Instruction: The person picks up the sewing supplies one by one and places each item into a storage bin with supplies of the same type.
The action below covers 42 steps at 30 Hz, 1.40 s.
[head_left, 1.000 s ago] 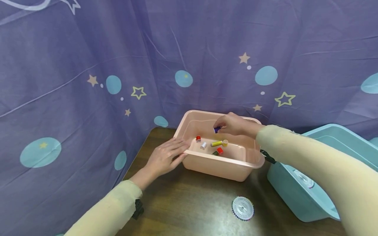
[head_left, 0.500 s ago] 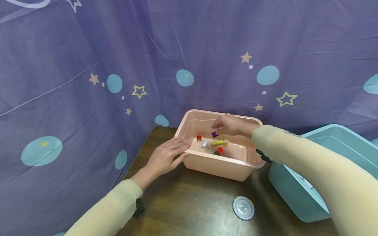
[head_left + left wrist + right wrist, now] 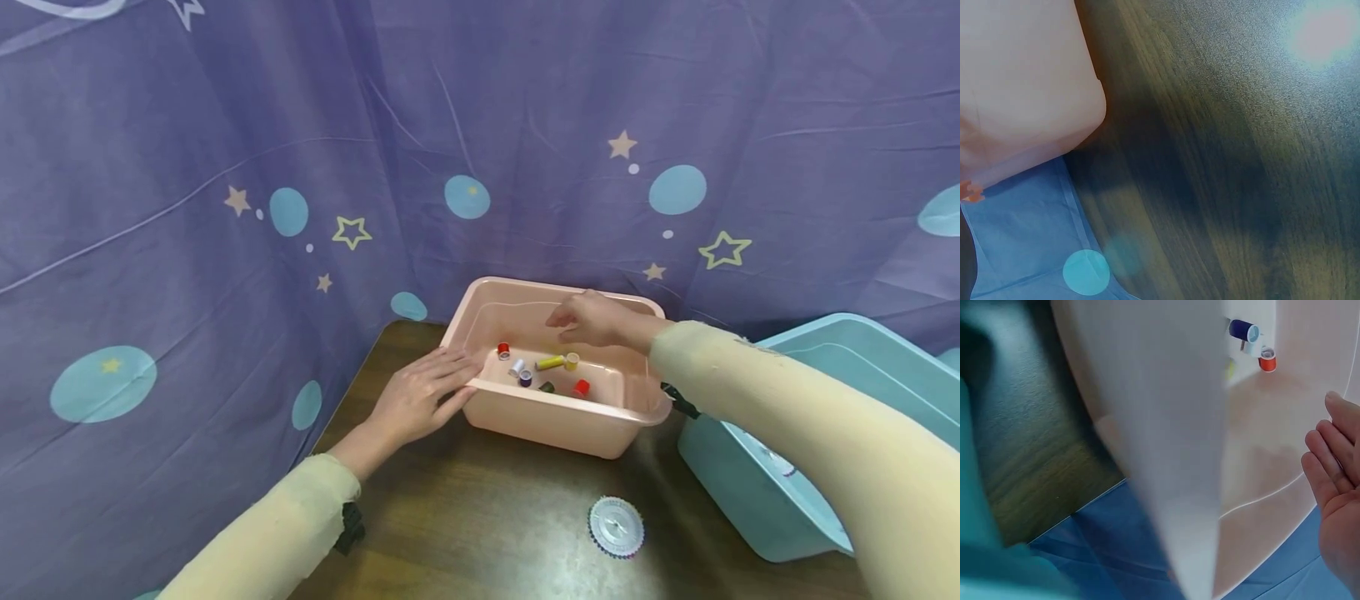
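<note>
My left hand (image 3: 420, 393) rests with its fingers over the left front rim of a pink plastic tub (image 3: 555, 425). Over the inside of the tub hovers my right hand (image 3: 596, 319), its fingers loosely bent and holding nothing. Small thread spools lie on the tub floor: a purple spool (image 3: 526, 378) beside a white spool (image 3: 517, 367), a red spool (image 3: 503, 351) at the left, and a yellow spool (image 3: 550, 362). Nearer the front are a dark green spool (image 3: 547, 387) and a second red spool (image 3: 581, 388). In the right wrist view, the right hand (image 3: 1338, 469) appears with fingers extended.
A teal tub (image 3: 757, 492) stands to the right, partly behind the right sleeve. On the wooden table (image 3: 480, 517), a round wheel of pins (image 3: 616, 527) lies in front of the pink tub. A patterned purple curtain (image 3: 525, 125) hangs close behind and to the left.
My right hand has let go of the purple spool, which now lies beside the white one. The front red spool has shifted right. My left hand has stayed on the rim.
</note>
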{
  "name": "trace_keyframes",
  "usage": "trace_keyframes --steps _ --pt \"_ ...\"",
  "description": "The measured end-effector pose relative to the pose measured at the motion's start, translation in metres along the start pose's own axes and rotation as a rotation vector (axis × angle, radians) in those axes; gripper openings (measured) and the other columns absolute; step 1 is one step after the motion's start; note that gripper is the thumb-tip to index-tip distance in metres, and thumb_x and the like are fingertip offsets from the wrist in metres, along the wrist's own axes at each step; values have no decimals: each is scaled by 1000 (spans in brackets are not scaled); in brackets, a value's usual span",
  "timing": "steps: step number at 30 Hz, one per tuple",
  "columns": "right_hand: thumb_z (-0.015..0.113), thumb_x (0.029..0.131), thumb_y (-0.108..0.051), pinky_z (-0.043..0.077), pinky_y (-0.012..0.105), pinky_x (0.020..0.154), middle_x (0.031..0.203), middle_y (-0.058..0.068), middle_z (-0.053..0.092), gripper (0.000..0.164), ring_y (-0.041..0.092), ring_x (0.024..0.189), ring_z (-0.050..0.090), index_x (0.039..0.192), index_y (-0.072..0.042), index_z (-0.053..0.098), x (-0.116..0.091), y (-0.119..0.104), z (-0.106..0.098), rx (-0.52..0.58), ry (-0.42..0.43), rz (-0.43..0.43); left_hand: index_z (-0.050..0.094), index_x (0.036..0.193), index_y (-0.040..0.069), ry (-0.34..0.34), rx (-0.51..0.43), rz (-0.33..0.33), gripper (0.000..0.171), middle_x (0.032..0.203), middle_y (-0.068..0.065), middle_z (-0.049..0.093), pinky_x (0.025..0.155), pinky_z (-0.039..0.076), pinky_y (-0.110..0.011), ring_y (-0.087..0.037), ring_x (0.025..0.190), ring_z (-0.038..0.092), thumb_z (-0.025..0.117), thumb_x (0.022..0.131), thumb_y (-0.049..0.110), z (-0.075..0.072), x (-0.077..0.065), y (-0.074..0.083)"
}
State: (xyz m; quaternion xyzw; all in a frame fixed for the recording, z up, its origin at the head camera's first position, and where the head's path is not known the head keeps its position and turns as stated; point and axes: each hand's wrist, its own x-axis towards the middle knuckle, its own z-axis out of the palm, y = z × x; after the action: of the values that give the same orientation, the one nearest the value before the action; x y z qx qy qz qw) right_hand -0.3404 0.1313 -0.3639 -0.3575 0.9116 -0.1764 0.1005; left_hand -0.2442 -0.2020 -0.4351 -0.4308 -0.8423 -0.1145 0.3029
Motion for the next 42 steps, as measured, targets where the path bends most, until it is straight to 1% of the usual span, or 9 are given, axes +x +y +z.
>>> trace_keyframes --steps 4,8,15,20,28,33,36,40,42 --pt "76 99 -6 59 53 105 133 20 73 33 38 124 70 131 0 75 -11 3 -2 -3 10 4 78 130 8 -8 -1 -3 40 132 -11 75 116 52 -49 -30 128 70 78 96 28 -1 1 0" --pt "77 98 -8 59 54 105 132 20 73 33 38 123 71 130 1 75 -22 4 -6 -10 43 -22 78 131 8 -16 0 -8 40 132 -10 75 116 52 -49 -30 128 69 78 97 28 -1 1 0" --pt "81 96 -15 61 54 102 128 17 76 35 37 119 73 128 -1 77 -38 1 -17 -63 101 -47 78 132 11 -46 13 -30 40 133 -9 75 118 50 -47 -28 129 69 78 97 30 -4 2 2" --pt "83 95 -17 60 57 103 129 16 76 38 38 120 72 129 -1 76 -50 -2 -26 -54 132 -38 77 133 11 -62 16 -33 41 133 -9 75 117 51 -47 -29 128 69 78 97 30 -5 2 2" --pt "83 96 -23 59 58 102 132 15 75 44 38 122 71 135 -4 74 -73 -5 -37 -61 128 6 77 133 11 -94 22 -31 39 133 -7 75 117 51 -46 -28 129 69 76 99 30 -8 5 2" --pt "83 96 -24 62 56 98 130 13 76 44 34 116 74 135 -6 75 -91 -6 -42 -80 147 2 78 132 10 -104 19 -17 38 132 -7 76 116 52 -48 -29 127 70 76 99 29 -10 6 1" --pt "83 95 -24 64 51 90 131 13 75 44 26 101 75 135 -6 75 -104 -6 -43 -82 145 9 78 131 9 -107 22 0 39 131 -8 76 115 52 -49 -31 127 70 76 99 29 -11 7 0" --pt "85 94 -24 64 45 81 129 11 76 44 20 92 71 133 -7 76 -125 -3 -45 -92 154 30 78 130 8 -101 29 19 39 130 -8 76 114 53 -49 -32 126 71 77 98 29 -12 8 -1" --pt "86 93 -26 66 44 80 126 12 77 44 19 94 72 131 -7 77 -135 -2 -45 -98 165 50 78 130 8 -99 35 24 39 130 -9 76 114 53 -49 -32 125 71 78 97 29 -11 8 -1"
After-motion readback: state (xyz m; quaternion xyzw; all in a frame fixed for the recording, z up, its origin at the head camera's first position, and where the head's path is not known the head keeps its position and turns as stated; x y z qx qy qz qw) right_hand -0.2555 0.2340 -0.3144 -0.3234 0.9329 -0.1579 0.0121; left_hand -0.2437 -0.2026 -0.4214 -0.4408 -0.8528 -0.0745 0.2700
